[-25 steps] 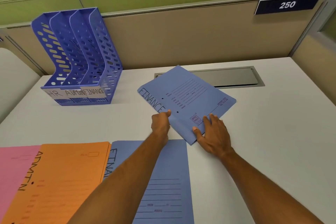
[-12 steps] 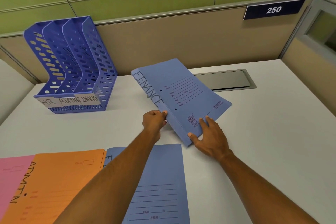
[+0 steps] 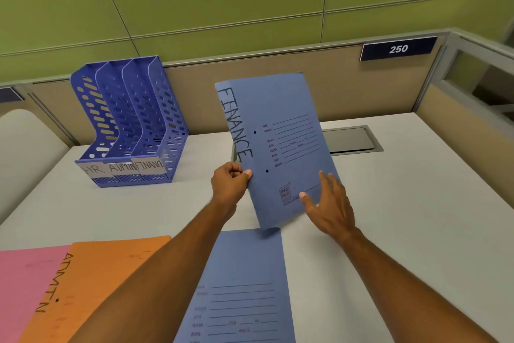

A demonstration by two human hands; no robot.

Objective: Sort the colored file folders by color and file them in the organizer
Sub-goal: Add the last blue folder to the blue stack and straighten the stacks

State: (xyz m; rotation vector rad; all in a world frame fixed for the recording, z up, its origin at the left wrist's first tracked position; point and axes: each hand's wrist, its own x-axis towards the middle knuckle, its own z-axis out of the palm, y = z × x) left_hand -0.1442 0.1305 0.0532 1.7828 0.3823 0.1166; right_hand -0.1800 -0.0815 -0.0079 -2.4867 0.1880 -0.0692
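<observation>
OK, left hand point(image 3: 232, 180) is pinching the FINANCE folder point(image 3: 281, 148) edge, lifting it clear of the desk point(image 3: 403, 217). Right hand point(image 3: 329, 207) is spread open, bracing its lower corner.

Both forearms reach forward. The left hand point(image 3: 230, 180) is curled in a pinch. The right hand point(image 3: 329, 207) is spread, fingers splayed.

An office cubicle: beige partition point(image 3: 278, 86) with number plate point(image 3: 398, 49), white desk point(image 3: 403, 203), labelled file organizer point(image 3: 130, 125).

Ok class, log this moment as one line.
left hand: pinching blue folder | right hand: steadying it | folder: raised off desk | organizer: empty
</observation>
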